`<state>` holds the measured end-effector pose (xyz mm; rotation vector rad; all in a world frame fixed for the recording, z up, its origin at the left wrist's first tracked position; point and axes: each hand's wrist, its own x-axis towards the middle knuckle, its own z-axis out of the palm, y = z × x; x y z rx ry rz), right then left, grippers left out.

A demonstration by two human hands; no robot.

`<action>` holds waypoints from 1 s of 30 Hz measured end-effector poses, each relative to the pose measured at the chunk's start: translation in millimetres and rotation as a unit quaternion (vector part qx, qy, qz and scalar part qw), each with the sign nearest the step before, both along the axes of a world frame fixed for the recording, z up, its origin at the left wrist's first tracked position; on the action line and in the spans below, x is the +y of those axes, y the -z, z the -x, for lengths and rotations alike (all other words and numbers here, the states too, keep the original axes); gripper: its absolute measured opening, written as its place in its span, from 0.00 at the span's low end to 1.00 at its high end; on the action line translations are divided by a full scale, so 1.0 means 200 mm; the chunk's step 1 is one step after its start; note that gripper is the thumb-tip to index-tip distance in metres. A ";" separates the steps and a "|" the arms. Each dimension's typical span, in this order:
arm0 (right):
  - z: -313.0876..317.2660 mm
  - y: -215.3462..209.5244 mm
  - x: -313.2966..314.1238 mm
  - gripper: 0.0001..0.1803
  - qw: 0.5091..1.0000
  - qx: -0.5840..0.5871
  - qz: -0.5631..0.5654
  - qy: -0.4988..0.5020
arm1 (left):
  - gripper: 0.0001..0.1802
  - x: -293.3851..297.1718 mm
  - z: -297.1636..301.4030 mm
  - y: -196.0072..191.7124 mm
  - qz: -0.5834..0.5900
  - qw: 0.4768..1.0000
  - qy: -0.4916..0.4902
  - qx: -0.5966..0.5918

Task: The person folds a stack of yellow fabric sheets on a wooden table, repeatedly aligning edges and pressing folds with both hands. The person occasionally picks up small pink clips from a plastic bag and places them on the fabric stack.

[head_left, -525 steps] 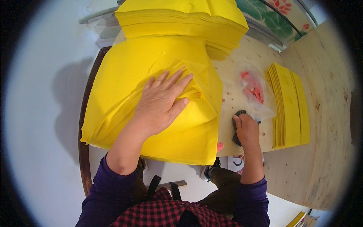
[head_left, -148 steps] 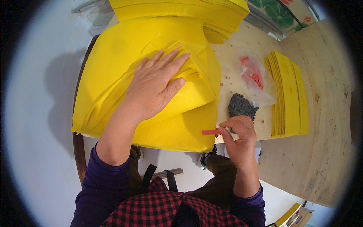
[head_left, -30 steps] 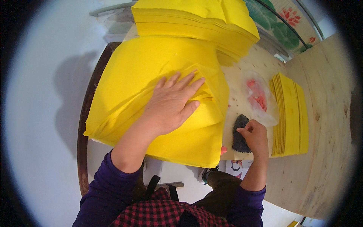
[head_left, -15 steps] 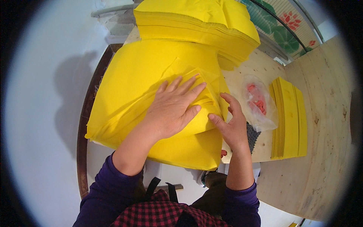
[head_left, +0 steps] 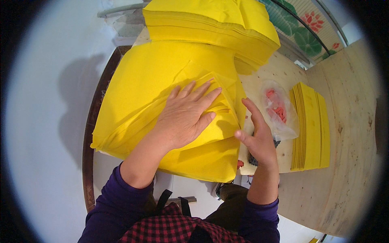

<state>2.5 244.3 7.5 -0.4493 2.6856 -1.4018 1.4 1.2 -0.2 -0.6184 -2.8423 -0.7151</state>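
Broad yellow fabric sheets (head_left: 137, 77) lie layered in front of me, with partly folded layers and a raised pointed corner near the middle. My left hand (head_left: 184, 111) rests flat on the folded layers, fingers spread. My right hand (head_left: 259, 135) hovers just past the right edge of the yellow fabric, thumb and fingers apart, holding nothing. Beneath it a dark grey cloth (head_left: 253, 160) is partly hidden. A small red piece (head_left: 240, 163) lies beside the fabric's lower right edge.
A thick stack of yellow fabric (head_left: 210, 26) stands at the back. To the right lie a clear plastic bag (head_left: 279, 109) with red pieces in it and a neat stack of folded yellow fabric (head_left: 310, 127). A plywood panel (head_left: 348, 137) rises at the right.
My right hand has moved right, away from the fabric's edge, and covers more of the grey cloth. My left hand has stayed in place on the fabric.
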 end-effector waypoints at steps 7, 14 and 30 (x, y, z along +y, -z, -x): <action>0.03 0.08 -0.12 0.44 0.998 0.005 -0.004 0.055 | 0.32 0.00 0.00 0.00 0.002 1.000 0.000 -0.003; 0.01 0.04 -0.08 0.51 0.998 0.002 -0.054 0.018 | 0.33 -0.01 0.00 0.01 -0.010 1.000 0.007 -0.019; 0.04 0.06 -0.11 0.43 0.999 0.017 -0.017 0.035 | 0.32 0.00 0.00 0.00 -0.007 1.000 0.004 0.000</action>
